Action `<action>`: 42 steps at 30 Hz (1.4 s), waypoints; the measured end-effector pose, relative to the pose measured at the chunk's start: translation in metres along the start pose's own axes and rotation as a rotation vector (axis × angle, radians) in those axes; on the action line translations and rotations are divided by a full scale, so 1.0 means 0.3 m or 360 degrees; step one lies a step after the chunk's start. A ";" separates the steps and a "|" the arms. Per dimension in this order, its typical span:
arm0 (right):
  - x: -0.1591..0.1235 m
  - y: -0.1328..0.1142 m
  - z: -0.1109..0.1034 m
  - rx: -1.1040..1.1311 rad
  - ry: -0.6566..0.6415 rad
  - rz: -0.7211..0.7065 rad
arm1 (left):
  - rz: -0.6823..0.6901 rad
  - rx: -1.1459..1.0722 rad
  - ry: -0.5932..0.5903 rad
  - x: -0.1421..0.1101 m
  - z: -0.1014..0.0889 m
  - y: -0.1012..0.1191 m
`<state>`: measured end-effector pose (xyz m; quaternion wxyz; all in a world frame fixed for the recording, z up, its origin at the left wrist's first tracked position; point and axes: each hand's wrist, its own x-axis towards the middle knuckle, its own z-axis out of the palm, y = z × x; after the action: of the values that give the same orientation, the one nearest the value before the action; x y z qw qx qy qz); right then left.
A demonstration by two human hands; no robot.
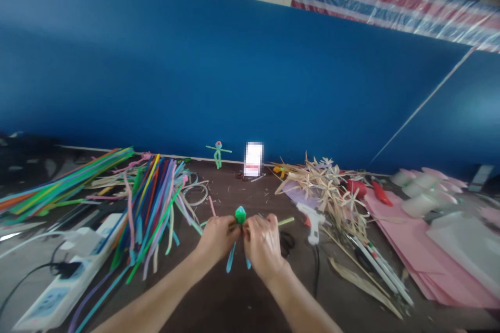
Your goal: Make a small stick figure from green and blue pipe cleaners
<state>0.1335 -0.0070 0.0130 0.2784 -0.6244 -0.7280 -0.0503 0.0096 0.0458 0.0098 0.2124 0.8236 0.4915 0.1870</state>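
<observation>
Between my two hands is a small pipe cleaner figure (240,214) with a green and light blue top; two blue strands hang below it. My left hand (219,237) pinches its left side, fingers closed. On the other side my right hand (263,239) grips it too, with the thumb and fingers pressed together. My fingers cover most of its middle. A pale green strand (286,221) sticks out to the right behind my right hand. Farther back, a finished-looking green pipe cleaner figure (218,155) stands against the blue wall, arms spread.
Bundles of coloured pipe cleaners (152,203) and a white power strip (66,281) lie on the left. To the right are a hot glue gun (312,222), dried straw flowers (324,187), pink sheets (406,250) and dark-handled scissors (287,243). A blurred-out bright panel (253,158) stands at the back.
</observation>
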 end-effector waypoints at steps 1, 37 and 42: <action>-0.001 0.004 0.000 -0.0038 -0.0001 -0.0066 | -0.0051 -0.0039 -0.0019 0.006 0.005 -0.007; 0.020 0.044 0.031 0.2411 -0.0378 0.1385 | 0.0239 -0.0315 0.0235 -0.015 -0.002 -0.001; 0.024 0.051 0.025 0.2145 -0.0275 0.1207 | 0.0134 -0.0656 0.0044 -0.013 -0.015 0.002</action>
<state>0.1447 0.0056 0.0060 0.5383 -0.5285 -0.3573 0.5507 0.0058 0.0427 0.0134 0.3618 0.7799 0.4108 0.3036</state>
